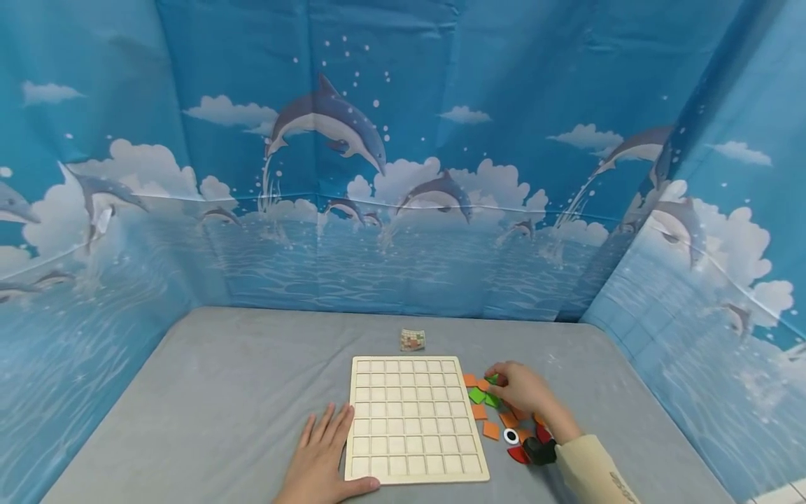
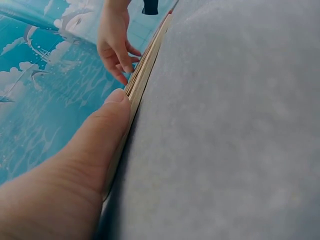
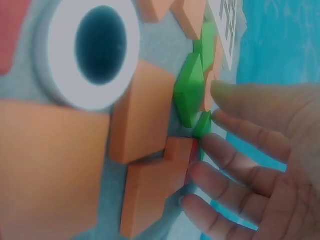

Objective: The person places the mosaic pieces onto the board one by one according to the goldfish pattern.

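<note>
A pale wooden grid board (image 1: pixel 411 425) lies flat on the table. My left hand (image 1: pixel 320 458) rests at its lower left corner, fingers spread along the left side and thumb at the front edge; the left wrist view shows the thumb (image 2: pixel 95 137) against the board's edge. To the right of the board, my right hand (image 1: pixel 525 388) reaches over loose flat pieces. In the right wrist view its fingers are loosely bent, with a gap between thumb and index finger, close to a small green piece (image 3: pixel 203 125) and a green diamond-shaped piece (image 3: pixel 190 92).
Several orange pieces (image 1: pixel 491 430), a white ring-shaped piece with a dark centre (image 1: pixel 511 437), a red piece (image 1: pixel 518 455) and black pieces (image 1: pixel 540 451) lie near the right forearm. A small patterned card (image 1: pixel 413 340) lies behind the board. Dolphin-print curtains (image 1: pixel 403 266) surround the grey table (image 1: pixel 208 406).
</note>
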`<act>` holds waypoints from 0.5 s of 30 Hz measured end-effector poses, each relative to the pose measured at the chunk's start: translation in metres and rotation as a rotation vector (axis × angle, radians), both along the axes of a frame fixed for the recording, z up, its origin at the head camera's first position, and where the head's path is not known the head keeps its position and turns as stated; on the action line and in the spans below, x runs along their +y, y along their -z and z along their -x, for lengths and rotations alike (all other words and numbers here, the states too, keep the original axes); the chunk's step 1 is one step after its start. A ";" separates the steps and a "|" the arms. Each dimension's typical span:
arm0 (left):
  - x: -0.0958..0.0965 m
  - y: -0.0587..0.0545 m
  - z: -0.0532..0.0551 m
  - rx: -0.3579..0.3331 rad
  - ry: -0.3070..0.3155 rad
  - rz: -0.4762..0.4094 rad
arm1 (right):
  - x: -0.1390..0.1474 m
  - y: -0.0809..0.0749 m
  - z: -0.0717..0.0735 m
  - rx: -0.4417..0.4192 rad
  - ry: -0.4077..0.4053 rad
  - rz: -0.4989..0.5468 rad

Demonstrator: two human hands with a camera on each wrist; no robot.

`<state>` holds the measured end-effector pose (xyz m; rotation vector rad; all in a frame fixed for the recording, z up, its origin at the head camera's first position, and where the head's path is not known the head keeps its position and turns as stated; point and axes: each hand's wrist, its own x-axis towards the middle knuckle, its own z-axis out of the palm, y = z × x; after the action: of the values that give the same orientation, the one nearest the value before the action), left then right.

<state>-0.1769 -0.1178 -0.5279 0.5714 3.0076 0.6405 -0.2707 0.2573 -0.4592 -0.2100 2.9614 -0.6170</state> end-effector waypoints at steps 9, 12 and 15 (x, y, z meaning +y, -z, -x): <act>0.001 0.000 0.002 -0.006 -0.003 -0.008 | -0.001 0.003 0.004 -0.038 0.029 0.057; 0.001 0.000 0.002 -0.008 -0.002 -0.010 | -0.001 0.003 0.005 -0.048 0.043 0.075; 0.002 0.000 0.002 -0.008 -0.006 -0.007 | -0.002 0.003 0.005 -0.052 0.050 0.091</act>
<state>-0.1791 -0.1162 -0.5276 0.5592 3.0018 0.6528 -0.2760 0.2549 -0.4624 -0.1261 2.8995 -0.7526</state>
